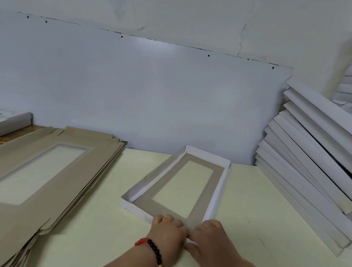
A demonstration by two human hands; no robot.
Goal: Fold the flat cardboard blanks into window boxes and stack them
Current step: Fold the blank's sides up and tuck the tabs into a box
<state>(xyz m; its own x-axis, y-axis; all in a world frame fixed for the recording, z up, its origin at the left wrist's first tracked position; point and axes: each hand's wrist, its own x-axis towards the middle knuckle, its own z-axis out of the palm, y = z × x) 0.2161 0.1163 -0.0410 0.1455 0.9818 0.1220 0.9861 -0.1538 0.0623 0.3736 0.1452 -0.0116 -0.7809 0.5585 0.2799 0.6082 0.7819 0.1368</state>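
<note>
A pale yellow counter (238,212) is seen, backed by a grey-white wall panel (153,89). At the near end of the half-folded window box (179,182), the left hand (168,230) and the right hand (212,238) are pressed side by side, fingers curled over its near flap, so the box extends away from them. Left of the box a pile of flat brown blanks (47,171) is laid; to its right, finished white boxes (315,165) are stacked aslant against the wall.

The pale table (245,254) carries flat blanks (48,165) at left, one half-folded window box (179,184), stacked boxes (310,175) at right.
</note>
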